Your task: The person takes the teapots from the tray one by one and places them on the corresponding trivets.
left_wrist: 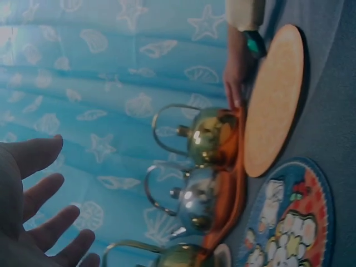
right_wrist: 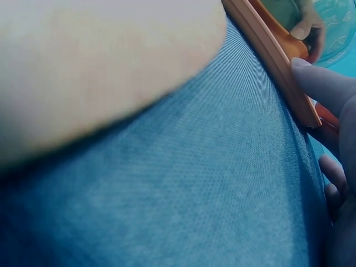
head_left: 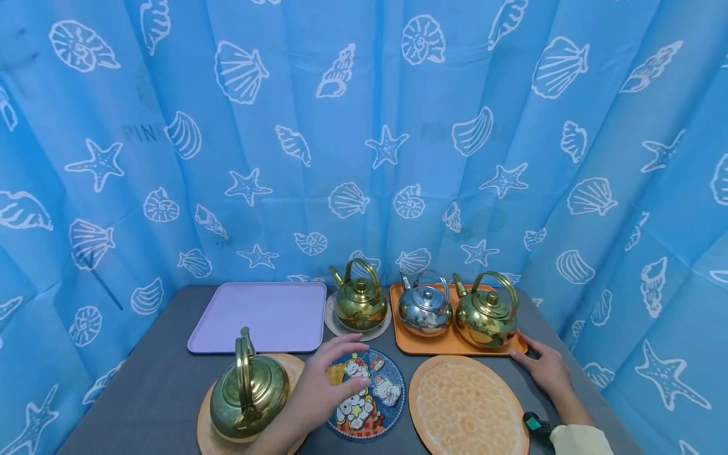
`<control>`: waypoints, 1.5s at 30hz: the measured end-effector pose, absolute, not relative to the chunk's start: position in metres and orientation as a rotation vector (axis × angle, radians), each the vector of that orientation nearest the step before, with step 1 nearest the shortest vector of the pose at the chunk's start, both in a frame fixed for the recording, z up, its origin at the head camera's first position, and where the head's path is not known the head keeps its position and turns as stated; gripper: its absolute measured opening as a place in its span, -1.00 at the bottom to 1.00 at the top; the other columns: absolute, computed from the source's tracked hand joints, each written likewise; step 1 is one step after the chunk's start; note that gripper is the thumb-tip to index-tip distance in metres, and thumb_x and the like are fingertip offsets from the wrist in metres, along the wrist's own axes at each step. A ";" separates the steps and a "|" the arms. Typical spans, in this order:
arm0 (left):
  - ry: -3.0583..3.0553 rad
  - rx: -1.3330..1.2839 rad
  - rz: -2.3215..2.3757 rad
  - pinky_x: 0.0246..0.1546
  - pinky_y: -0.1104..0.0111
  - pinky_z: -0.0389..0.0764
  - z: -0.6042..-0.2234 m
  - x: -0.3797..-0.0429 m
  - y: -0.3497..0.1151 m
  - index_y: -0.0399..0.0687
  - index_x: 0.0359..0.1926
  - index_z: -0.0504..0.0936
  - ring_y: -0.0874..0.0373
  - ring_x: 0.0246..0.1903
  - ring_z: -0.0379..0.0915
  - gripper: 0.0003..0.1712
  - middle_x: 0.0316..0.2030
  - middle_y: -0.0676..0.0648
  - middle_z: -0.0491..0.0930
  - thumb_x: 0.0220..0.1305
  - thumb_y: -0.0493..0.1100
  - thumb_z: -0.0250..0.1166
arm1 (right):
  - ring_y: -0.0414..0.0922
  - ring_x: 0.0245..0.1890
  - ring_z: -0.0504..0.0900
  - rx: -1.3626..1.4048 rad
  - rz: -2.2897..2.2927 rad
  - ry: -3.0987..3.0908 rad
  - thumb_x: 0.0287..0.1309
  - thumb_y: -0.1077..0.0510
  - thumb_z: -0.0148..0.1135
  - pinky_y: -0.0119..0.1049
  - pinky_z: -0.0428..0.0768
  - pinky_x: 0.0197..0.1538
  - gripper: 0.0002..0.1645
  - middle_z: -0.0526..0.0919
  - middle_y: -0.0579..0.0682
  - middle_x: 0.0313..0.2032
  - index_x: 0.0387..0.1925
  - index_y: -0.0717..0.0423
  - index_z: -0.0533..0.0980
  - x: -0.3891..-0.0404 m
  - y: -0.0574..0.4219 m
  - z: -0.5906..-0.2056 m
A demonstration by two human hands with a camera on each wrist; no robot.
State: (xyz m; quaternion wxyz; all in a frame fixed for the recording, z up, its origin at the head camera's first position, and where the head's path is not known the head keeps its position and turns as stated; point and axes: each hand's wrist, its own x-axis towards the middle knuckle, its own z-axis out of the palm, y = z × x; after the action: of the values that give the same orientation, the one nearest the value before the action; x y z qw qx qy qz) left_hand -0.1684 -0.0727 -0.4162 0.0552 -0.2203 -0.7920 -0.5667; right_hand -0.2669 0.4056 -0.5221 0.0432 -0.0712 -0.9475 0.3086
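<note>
My left hand (head_left: 321, 387) hovers over a round mat with cartoon figures (head_left: 392, 414), thumb and fingers spread apart with nothing between them. In the left wrist view its fingers (left_wrist: 47, 192) are spread. At the front right corner of an orange tray (head_left: 411, 342), my right hand (head_left: 547, 366) grips the rim; the right wrist view has the thumb (right_wrist: 320, 83) on top and fingers partly hidden below. A silver kettle (head_left: 425, 313) and a gold kettle (head_left: 486, 319) stand side by side on this tray.
Another gold kettle (head_left: 361, 306) stands on a pale round coaster (head_left: 331, 319). At the near left, a larger-looking gold kettle (head_left: 267, 385) sits on a tan round mat (head_left: 292, 365). Behind it lies a purple tray (head_left: 261, 316). A tan patterned round mat (head_left: 466, 404) lies before the orange tray.
</note>
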 end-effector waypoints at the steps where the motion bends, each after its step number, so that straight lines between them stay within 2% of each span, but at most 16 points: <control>1: -2.409 -0.670 -1.727 0.20 -0.19 0.23 -0.420 -0.171 -0.071 0.38 0.09 0.58 0.02 0.34 0.16 -0.58 0.24 0.24 0.38 0.20 0.12 0.38 | 0.45 0.28 0.12 -0.221 0.943 -2.897 0.22 -0.26 0.22 0.35 0.12 0.25 -0.03 0.17 0.51 0.30 0.37 0.35 0.20 -0.267 0.406 -0.522; 7: -2.409 -0.630 -1.786 0.21 -0.13 0.27 -0.445 -0.186 -0.060 0.30 0.09 0.59 0.05 0.29 0.25 -0.56 0.21 0.18 0.42 0.18 0.12 0.39 | 0.46 0.28 0.12 -0.220 0.933 -2.899 0.23 -0.24 0.23 0.35 0.11 0.25 -0.04 0.17 0.51 0.30 0.37 0.35 0.20 -0.267 0.405 -0.521; 11: -2.401 -0.601 -1.826 0.14 -0.08 0.37 -0.459 -0.193 -0.053 0.23 0.10 0.60 0.06 0.22 0.34 -0.56 0.20 0.11 0.44 0.19 0.07 0.40 | 0.46 0.28 0.12 -0.225 0.940 -2.903 0.23 -0.23 0.23 0.35 0.11 0.25 -0.04 0.16 0.51 0.30 0.37 0.35 0.20 -0.267 0.404 -0.521; 17: -2.391 -0.524 -1.870 0.08 -0.02 0.46 -0.476 -0.204 -0.042 0.14 0.07 0.62 -0.05 0.11 0.43 -0.59 0.12 0.05 0.51 0.18 -0.03 0.42 | 0.45 0.29 0.11 -0.236 0.932 -2.908 0.22 -0.28 0.22 0.35 0.10 0.25 -0.02 0.16 0.51 0.30 0.37 0.34 0.20 -0.267 0.404 -0.521; 24: -2.475 -0.432 -1.909 -0.07 0.20 0.57 -0.494 -0.222 -0.031 0.00 0.07 0.62 -0.10 -0.03 0.48 -0.62 -0.02 -0.12 0.57 0.22 -0.15 0.39 | 0.46 0.27 0.13 -0.235 0.925 -2.897 0.24 -0.23 0.22 0.35 0.12 0.24 -0.06 0.17 0.51 0.30 0.37 0.33 0.20 -0.266 0.404 -0.523; 28: -2.526 -0.391 -1.893 -0.16 0.24 0.56 -0.502 -0.231 -0.026 -0.10 0.09 0.61 -0.05 -0.08 0.50 -0.60 -0.02 -0.12 0.58 0.23 -0.18 0.38 | 0.45 0.27 0.13 -0.250 0.912 -2.899 0.23 -0.23 0.21 0.35 0.13 0.24 -0.06 0.17 0.51 0.30 0.38 0.32 0.19 -0.267 0.404 -0.524; 34: -2.549 -0.406 -1.819 -0.27 0.35 0.60 -0.513 -0.246 -0.017 -0.12 0.09 0.60 0.17 -0.21 0.52 -0.62 -0.07 -0.09 0.60 0.25 -0.21 0.35 | 0.46 0.26 0.13 -0.259 0.907 -2.894 0.23 -0.22 0.22 0.36 0.12 0.23 -0.07 0.18 0.52 0.29 0.37 0.33 0.21 -0.267 0.403 -0.523; 38: -2.571 -0.408 -1.825 -0.42 0.38 0.61 -0.518 -0.253 -0.012 -0.14 0.10 0.60 0.21 -0.27 0.50 -0.63 -0.09 -0.10 0.59 0.27 -0.22 0.34 | 0.47 0.26 0.15 -0.242 0.910 -2.888 0.23 -0.24 0.21 0.37 0.14 0.22 -0.06 0.19 0.52 0.28 0.36 0.34 0.22 -0.267 0.401 -0.522; 45: -2.630 -0.380 -1.686 -0.39 0.37 0.51 -0.521 -0.271 0.004 -0.06 0.03 0.65 0.28 -0.36 0.44 -0.68 -0.09 0.02 0.62 0.24 -0.19 0.37 | 0.47 0.24 0.17 -0.230 0.904 -2.874 0.23 -0.25 0.22 0.38 0.15 0.20 -0.07 0.21 0.53 0.27 0.36 0.33 0.23 -0.267 0.403 -0.522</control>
State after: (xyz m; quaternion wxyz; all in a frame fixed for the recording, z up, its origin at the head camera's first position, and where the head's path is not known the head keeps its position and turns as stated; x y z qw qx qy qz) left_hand -0.2708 0.0041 -0.5206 -0.0027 -0.1209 -0.8357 -0.5358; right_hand -0.2670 0.4028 -0.5225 0.0602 -0.0759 -0.9494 0.2986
